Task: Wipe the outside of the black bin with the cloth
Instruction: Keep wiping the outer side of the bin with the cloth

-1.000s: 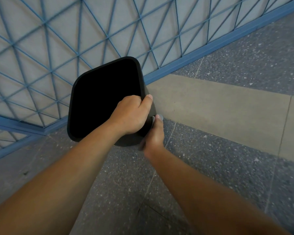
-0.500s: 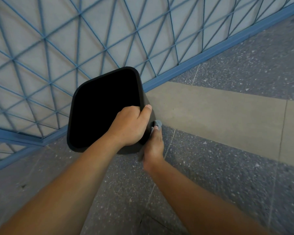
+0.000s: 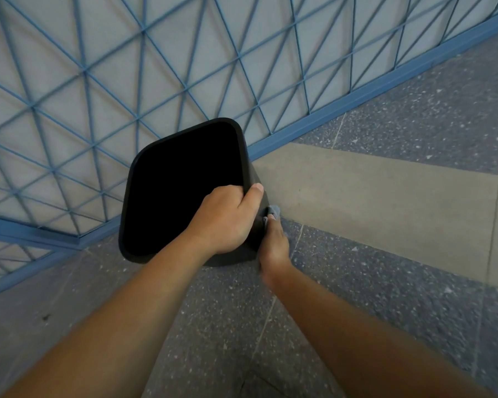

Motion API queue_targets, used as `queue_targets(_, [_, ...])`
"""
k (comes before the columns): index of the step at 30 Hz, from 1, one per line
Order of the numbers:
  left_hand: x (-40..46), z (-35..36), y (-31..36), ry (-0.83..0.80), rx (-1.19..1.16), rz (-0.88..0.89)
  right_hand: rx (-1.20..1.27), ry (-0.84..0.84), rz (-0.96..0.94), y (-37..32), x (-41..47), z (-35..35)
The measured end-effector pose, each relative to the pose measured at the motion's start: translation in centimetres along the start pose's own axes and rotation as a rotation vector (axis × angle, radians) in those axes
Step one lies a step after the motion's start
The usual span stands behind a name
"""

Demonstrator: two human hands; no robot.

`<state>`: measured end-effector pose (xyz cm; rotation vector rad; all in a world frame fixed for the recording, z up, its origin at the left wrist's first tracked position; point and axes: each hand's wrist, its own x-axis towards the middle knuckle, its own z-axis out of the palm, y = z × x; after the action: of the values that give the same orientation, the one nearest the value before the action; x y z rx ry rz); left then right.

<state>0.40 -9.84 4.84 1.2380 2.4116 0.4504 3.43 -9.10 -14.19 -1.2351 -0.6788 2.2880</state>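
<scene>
2 bare forearms reaching in from the bottom edge, over speckled grey floor (image 3: 371, 268).

Left hand (image 3: 227, 222): closed on the near right corner of the bin (image 3: 181, 191) rim, fingers curled inside, thumb (image 3: 255, 193) lying along the outer edge. Firm grip on the bin.

Right hand (image 3: 273, 242): lower, against the bin's right outer wall, just below the left hand. Clasped around the cloth (image 3: 273, 211); only a small grey-blue bunch visible past the fingertips, pressed to the wall. Rest of the cloth hidden by hand and bin.

Bin: black, rounded-square mouth, interior too dark to read. Standing on the floor just beside the blue base rail (image 3: 342, 104) of a blue lattice (image 3: 156, 67) with a pale panel behind. Tan floor strip (image 3: 371, 202) running right from the bin, more grey floor beyond it.

Writing, brands, labels: none legible on bin, cloth or lattice.

Versus 1 s ago: bin mouth lower in view and closer to centre, likely head motion. Left hand grip on the same corner, unchanged. Right hand at nearly the same spot on the wall; cloth bunch showing more now than 1 s ago, when barely a sliver appeared at the fingertips. Versus 0.5 s ago: near identical, cloth bunch slightly fuller.
</scene>
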Motion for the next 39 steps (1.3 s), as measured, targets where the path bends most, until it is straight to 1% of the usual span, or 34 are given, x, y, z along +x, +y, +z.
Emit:
queue_targets(4, [0.1, -0.1, 0.0, -0.009, -0.009, -0.003, -0.034, -0.078, -0.107, -0.5, -1.5, 0.2])
queue_targets(5, [0.1, -0.1, 0.0, -0.010, -0.011, -0.002, -0.047, -0.078, -0.106, -0.5, -1.3, -0.1])
queue_targets(8, [-0.2, -0.1, 0.3, -0.003, -0.007, -0.002, -0.022, 0.006, -0.012, -0.7, 0.1, -0.3])
queue_targets(10, [-0.2, -0.1, 0.3, -0.002, -0.005, -0.009, -0.009, 0.015, 0.011, -0.7, -0.2, 0.5])
queue_targets(14, [-0.1, -0.2, 0.3, -0.005, 0.001, -0.006, 0.038, -0.019, -0.099, -0.2, -2.4, 1.4])
queue_targets(17, [-0.2, -0.2, 0.4, 0.000, 0.013, 0.002, 0.030, 0.010, -0.013, -0.4, -1.0, 0.0])
queue_targets(19, [-0.3, -0.2, 0.5, -0.003, 0.012, 0.007, 0.020, 0.016, 0.009, -0.5, -0.9, 0.2])
queue_targets(22, [-0.2, -0.3, 0.4, -0.011, -0.001, 0.015, 0.005, 0.017, -0.074, 0.1, -3.0, 1.3])
queue_targets(25, [-0.2, -0.2, 0.3, -0.016, 0.002, 0.026, -0.038, 0.008, -0.146, 0.0, -3.7, 0.6])
queue_targets(29, [-0.2, -0.2, 0.4, -0.009, 0.018, 0.018, -0.070, 0.036, -0.050, -0.9, -2.1, 0.1])
queue_targets(34, [-0.1, -0.1, 0.4, -0.007, 0.031, 0.010, -0.052, 0.022, -0.159, -0.8, -4.8, 1.2])
queue_targets(39, [-0.1, -0.1, 0.4, 0.013, 0.050, 0.010, -0.065, 0.037, -0.092, -1.3, -2.4, 0.6])
